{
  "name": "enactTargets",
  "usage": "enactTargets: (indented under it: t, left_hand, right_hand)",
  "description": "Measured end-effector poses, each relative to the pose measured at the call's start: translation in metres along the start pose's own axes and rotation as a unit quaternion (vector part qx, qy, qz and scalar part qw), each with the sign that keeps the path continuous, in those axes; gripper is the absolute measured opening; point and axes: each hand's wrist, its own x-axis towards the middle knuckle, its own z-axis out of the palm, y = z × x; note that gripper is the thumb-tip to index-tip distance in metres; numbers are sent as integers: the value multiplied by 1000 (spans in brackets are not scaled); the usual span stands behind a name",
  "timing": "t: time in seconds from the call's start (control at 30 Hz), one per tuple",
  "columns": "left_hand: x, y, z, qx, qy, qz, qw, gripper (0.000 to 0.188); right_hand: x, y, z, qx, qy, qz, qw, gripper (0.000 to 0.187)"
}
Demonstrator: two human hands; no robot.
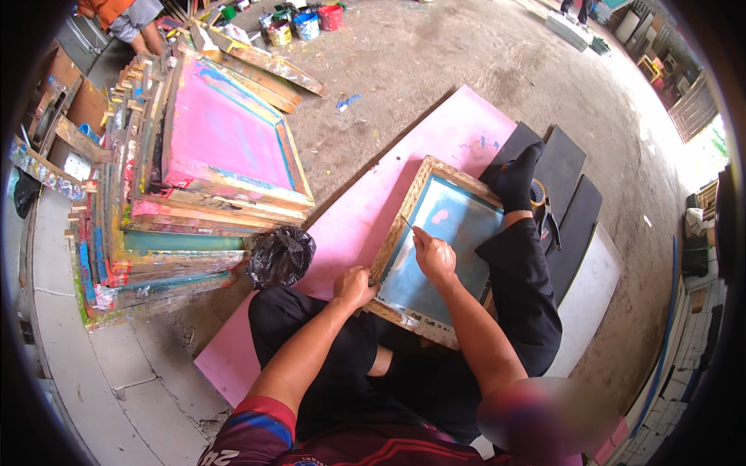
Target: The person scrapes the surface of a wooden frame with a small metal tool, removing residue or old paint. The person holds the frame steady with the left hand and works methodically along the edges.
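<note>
A wood-framed printing screen [413, 321] with blue mesh lies tilted across my lap, its far right corner close to my black-socked foot. My left hand [354, 287] is closed on the frame's left side, near the lower corner. Above the mesh, my right hand [435, 256] pinches a thin stick-like tool [409, 224]. Its tip reaches the left wooden side of the frame; whether it touches the wood I cannot tell. A small pink patch [440, 216] shows on the mesh.
Paint-stained screens [233, 128] are stacked at left, beside a black plastic bag [281, 256]. A pink board [458, 124] lies under me. Right of my foot are a tape roll [537, 193], scissors [550, 225] and dark boards [563, 159]. Paint buckets [307, 27] stand far off, near another person [136, 23].
</note>
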Motion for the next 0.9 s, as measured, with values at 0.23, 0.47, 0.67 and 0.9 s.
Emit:
enactTargets:
  t: [0.23, 0.47, 0.67, 0.9]
  left_hand:
    - [-2, 2, -5, 14, 1, -1, 1000, 44]
    - [-4, -6, 3, 14, 30, 17, 999, 47]
    - [-3, 2, -1, 45, 12, 16, 999, 45]
    - [0, 4, -10, 30, -9, 10, 999, 45]
  right_hand:
    - [8, -15, -6, -118, -55, -24, 991, 35]
    - [6, -24, 10, -202, -84, -24, 976, 47]
    - [12, -39, 6, -162, -114, 27, 980, 42]
    - [13, -8, -3, 99, -55, 94, 989, 34]
